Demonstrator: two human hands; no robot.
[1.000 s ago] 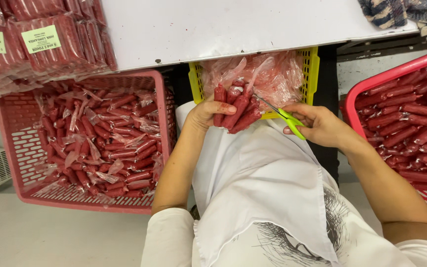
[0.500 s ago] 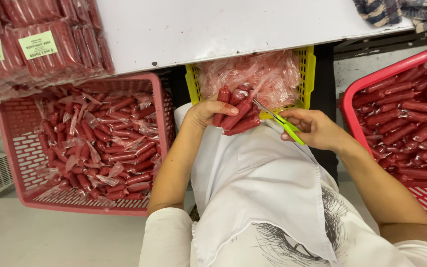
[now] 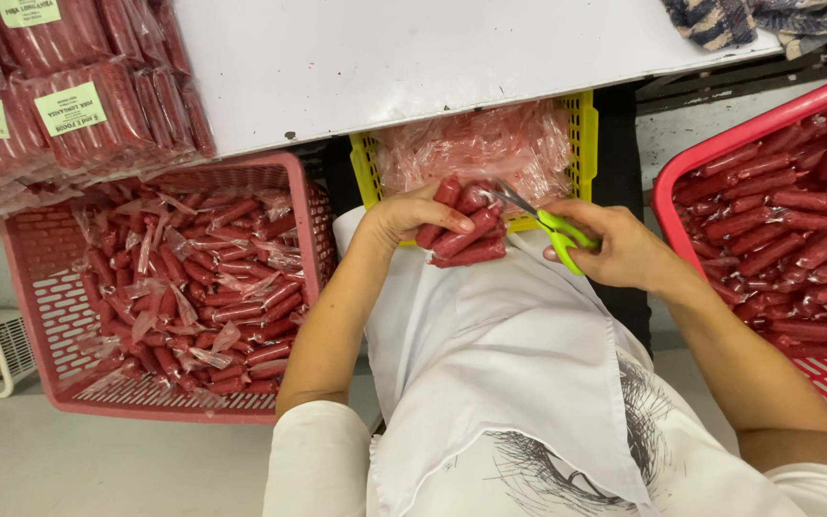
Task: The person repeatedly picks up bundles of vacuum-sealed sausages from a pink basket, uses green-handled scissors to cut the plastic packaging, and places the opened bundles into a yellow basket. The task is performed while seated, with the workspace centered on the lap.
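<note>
Sausages [image 3: 461, 230], a red bunch of them in clear wrap, sit in the left hand [image 3: 404, 215], whose fingers curl tight around them just in front of the yellow crate [image 3: 581, 144]. Scissors [image 3: 552, 225] with green handles are gripped in the right hand [image 3: 619, 249], fingers closed on the handles, blades touching the bunch. Left of the yellow crate lies a pink basket [image 3: 308, 206] of sausages; right of it, a red basket [image 3: 720, 148] holds more.
</note>
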